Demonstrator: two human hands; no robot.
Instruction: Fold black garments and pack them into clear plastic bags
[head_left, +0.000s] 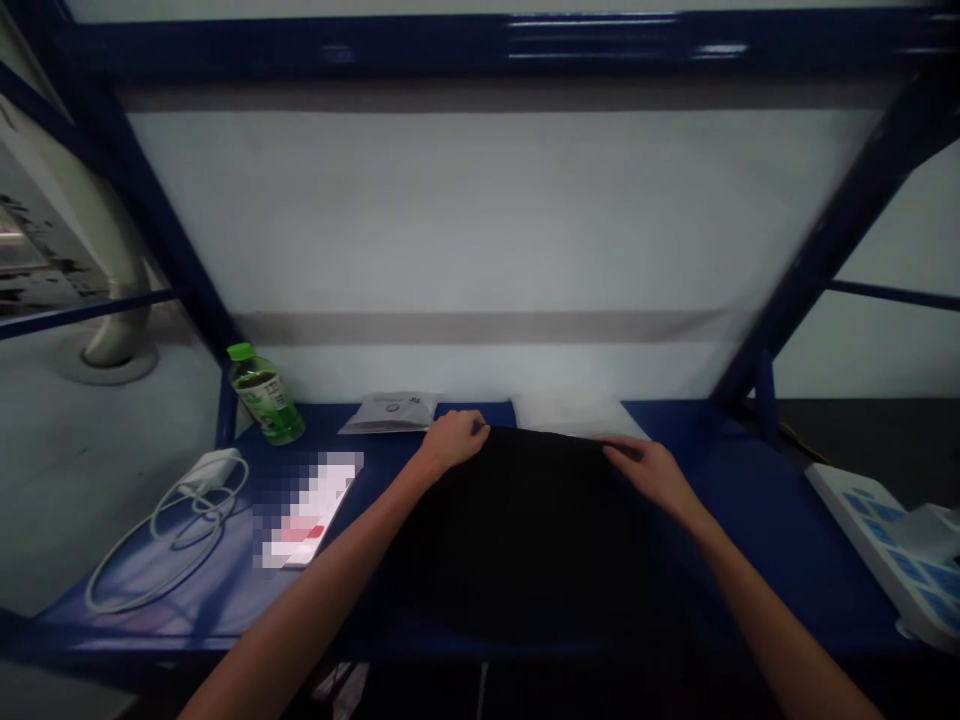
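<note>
A black cloth [525, 530] lies spread on the blue table [750, 510] in front of me. My left hand [452, 440] is closed in a pinch on the cloth's far left corner. At the far right corner my right hand [649, 471] rests on the cloth's edge with its fingers curled down over it. Just behind the cloth lies a clear plastic bag [574, 414].
A green bottle [264, 396] stands at the back left. Beside it are a small white packet [390, 412], a white charger with coiled cable [180, 515] and a blurred flat item [304, 510]. A white and blue device [892, 550] sits at the right edge. Blue frame posts rise on both sides.
</note>
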